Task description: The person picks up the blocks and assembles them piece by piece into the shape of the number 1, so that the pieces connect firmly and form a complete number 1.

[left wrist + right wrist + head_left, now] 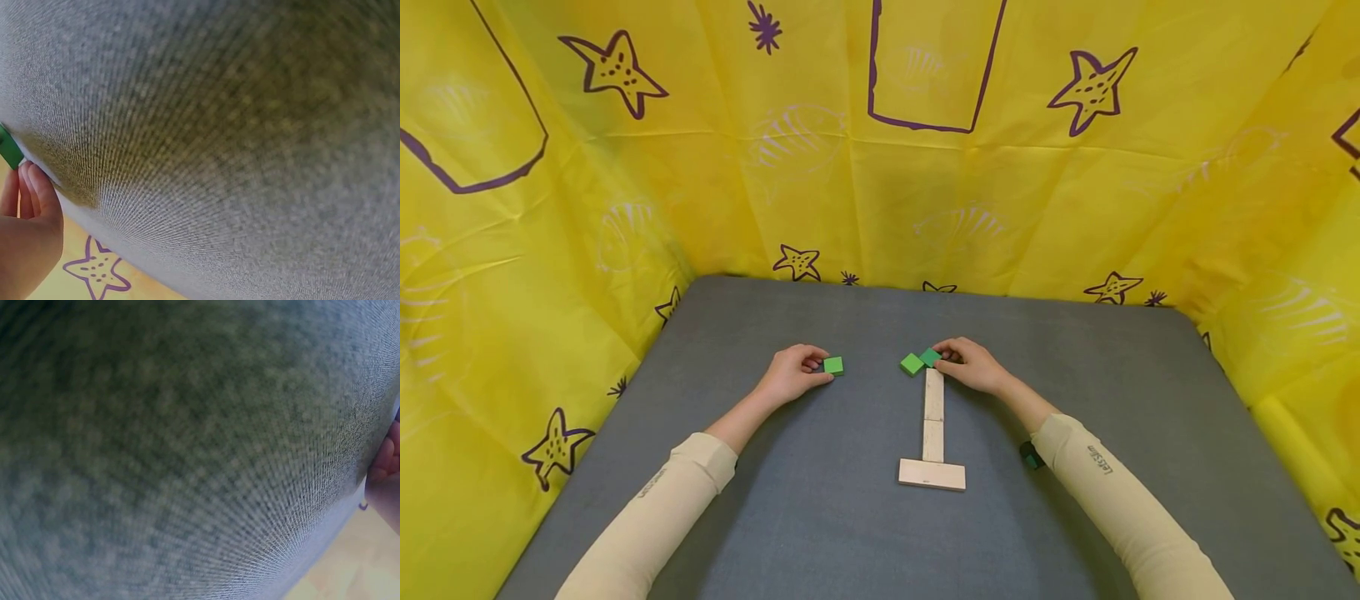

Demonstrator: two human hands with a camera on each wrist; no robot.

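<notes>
In the head view my left hand (793,372) pinches a light green square block (833,366) between thumb and fingers, at the table surface left of the other blocks. Part of that green block (9,149) also shows at the left edge of the left wrist view. My right hand (972,365) pinches a darker green block (930,357) at its right side. Beside that one, on its left, lies another light green block (912,365), its corner close to or touching it. In the right wrist view only part of the right hand (386,478) appears; its block is out of sight.
Two pale wooden planks, the far plank (934,396) and the near plank (933,440), lie end to end below the green blocks. A crosswise plank (932,474) lies at their near end. Yellow patterned cloth (880,208) walls the grey table (820,517).
</notes>
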